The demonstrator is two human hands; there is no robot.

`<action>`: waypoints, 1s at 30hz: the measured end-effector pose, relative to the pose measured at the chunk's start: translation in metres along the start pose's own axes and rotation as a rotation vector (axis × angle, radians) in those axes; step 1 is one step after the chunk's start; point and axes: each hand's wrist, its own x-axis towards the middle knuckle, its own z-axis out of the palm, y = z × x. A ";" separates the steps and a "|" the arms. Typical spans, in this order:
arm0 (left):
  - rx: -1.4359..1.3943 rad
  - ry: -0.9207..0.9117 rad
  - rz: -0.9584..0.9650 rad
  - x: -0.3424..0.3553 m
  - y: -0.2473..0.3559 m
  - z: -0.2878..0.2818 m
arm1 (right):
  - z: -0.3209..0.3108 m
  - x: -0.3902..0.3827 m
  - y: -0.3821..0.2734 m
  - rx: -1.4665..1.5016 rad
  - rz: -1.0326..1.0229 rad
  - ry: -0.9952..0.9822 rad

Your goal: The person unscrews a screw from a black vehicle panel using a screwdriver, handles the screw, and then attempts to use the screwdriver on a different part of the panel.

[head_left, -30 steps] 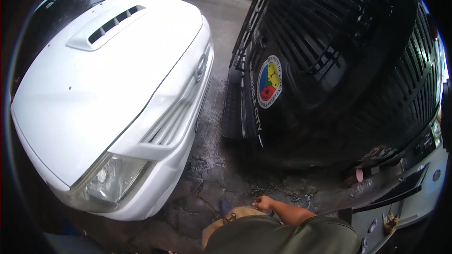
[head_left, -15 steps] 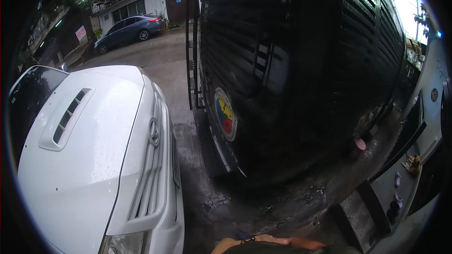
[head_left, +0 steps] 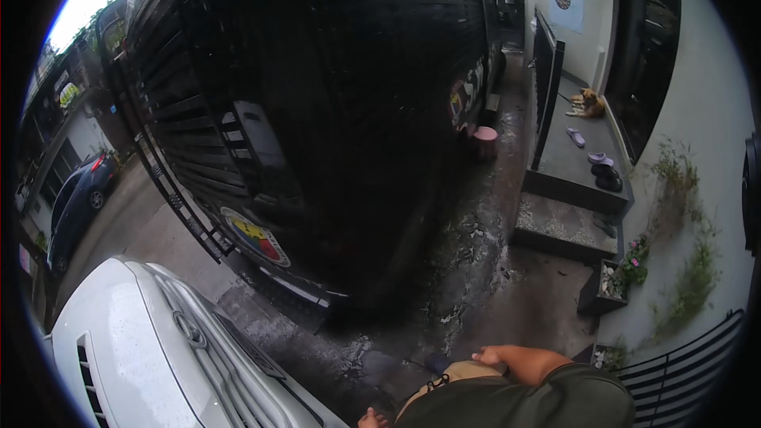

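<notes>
My right hand (head_left: pixel 490 355) is beside my tan shorts (head_left: pixel 458 372) with curled fingers; whatever they hold, if anything, is hidden. My left hand (head_left: pixel 372 418) shows partly at the bottom edge near the white vehicle (head_left: pixel 107 325), also with curled fingers and no object that I can make out. A large black vehicle (head_left: pixel 333 135) with louvred panels and a round coloured emblem stands in front of me. A pink round stool or bucket (head_left: pixel 485 139) is beside its lower right side.
A narrow wet passage (head_left: pixel 468 269) runs between the black vehicle and a raised step (head_left: pixel 559 218), where a dog (head_left: pixel 587 107), footwear (head_left: pixel 604 174) and a railing stand or lie. A planter (head_left: pixel 602 293) and metal fence (head_left: pixel 682 364) are at right; a dark car (head_left: pixel 87 198) is on the road at left.
My view has turned right: the white vehicle and black vehicle shift left in the picture, and the step, dog and wall come fully into view. My left hand now shows at the bottom edge.
</notes>
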 end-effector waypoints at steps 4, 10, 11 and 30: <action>0.464 -0.136 0.091 -0.035 0.038 0.012 | 0.009 -0.016 0.024 0.106 -0.117 0.359; 0.562 -0.485 0.431 -0.099 0.139 0.037 | -0.021 -0.118 -0.016 0.317 -0.523 0.071; 0.667 -0.519 0.459 -0.125 0.165 0.048 | -0.028 -0.126 -0.018 0.331 -0.519 0.060; 1.688 -1.218 0.666 -0.219 0.302 0.310 | -0.125 -0.172 0.083 0.268 -0.557 -0.067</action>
